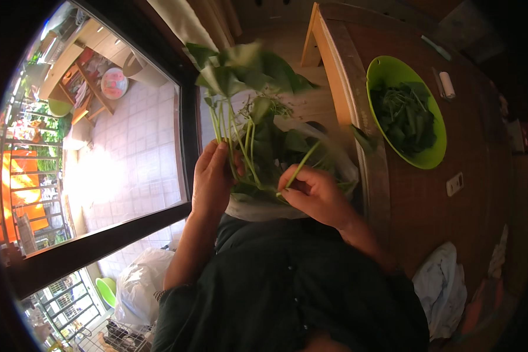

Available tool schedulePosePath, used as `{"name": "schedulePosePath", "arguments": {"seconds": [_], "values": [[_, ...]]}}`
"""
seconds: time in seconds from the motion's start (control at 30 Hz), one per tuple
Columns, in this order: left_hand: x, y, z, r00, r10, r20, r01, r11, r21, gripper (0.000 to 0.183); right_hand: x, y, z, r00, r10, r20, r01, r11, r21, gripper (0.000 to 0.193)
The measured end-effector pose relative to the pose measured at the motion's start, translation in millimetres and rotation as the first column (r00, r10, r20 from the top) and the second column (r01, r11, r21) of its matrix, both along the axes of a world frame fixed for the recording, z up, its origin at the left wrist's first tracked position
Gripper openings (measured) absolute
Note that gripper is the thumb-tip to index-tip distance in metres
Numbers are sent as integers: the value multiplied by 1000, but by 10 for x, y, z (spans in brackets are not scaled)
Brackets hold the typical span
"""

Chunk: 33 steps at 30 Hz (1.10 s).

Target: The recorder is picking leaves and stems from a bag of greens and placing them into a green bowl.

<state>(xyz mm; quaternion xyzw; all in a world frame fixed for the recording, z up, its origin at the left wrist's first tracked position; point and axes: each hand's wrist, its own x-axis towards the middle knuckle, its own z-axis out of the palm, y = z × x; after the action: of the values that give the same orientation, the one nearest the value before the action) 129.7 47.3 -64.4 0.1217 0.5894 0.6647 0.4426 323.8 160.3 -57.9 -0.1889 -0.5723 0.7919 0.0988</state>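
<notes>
Several long green stems with broad leaves (246,67) rise from my left hand (212,176), whose fingers are closed round the stalks. The leaves at the top are blurred. My right hand (314,195) pinches a single green stem (304,159) that slants up and to the right. Below and between both hands, a clear plastic bag (264,209) sits at my lap with more leafy greens in it. Over at the right, a bright green oval basin (442,149) on the table holds a pile of dark leaves (408,117).
The brown wooden table (416,205) runs along my right side, with a white socket-like piece (454,184), a small white cylinder (446,85) and a crumpled pale cloth (441,287) on or beside it. A dark-framed glass door (185,117) stands close on my left, with a tiled balcony (141,135) beyond.
</notes>
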Motion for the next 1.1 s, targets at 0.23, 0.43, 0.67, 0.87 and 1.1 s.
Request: {"name": "schedulePosePath", "arguments": {"seconds": [0.23, 0.43, 0.67, 0.87, 1.1], "values": [[230, 54, 35, 995, -79, 69, 77, 996, 35, 18, -133, -27, -68, 994, -5, 107, 1, 999, 37, 3], [243, 67, 54, 995, -65, 74, 65, 998, -9, 17, -161, -3, -4, 992, 23, 127, -31, 998, 59, 3], [253, 36, -8, 993, -92, 75, 90, 995, 39, 17, -153, -23, -51, 988, 41, 151, -44, 999, 19, 8], [215, 33, -51, 978, -43, 206, 33, 998, 50, 17, -117, -55, -1, 997, 39, 68, -36, 998, -54, 5], [174, 24, -177, 911, 6, 411, -66, 989, 131, 17, -18, -57, -71, 998, 11, -55, -12, 1000, -22, 6]]}}
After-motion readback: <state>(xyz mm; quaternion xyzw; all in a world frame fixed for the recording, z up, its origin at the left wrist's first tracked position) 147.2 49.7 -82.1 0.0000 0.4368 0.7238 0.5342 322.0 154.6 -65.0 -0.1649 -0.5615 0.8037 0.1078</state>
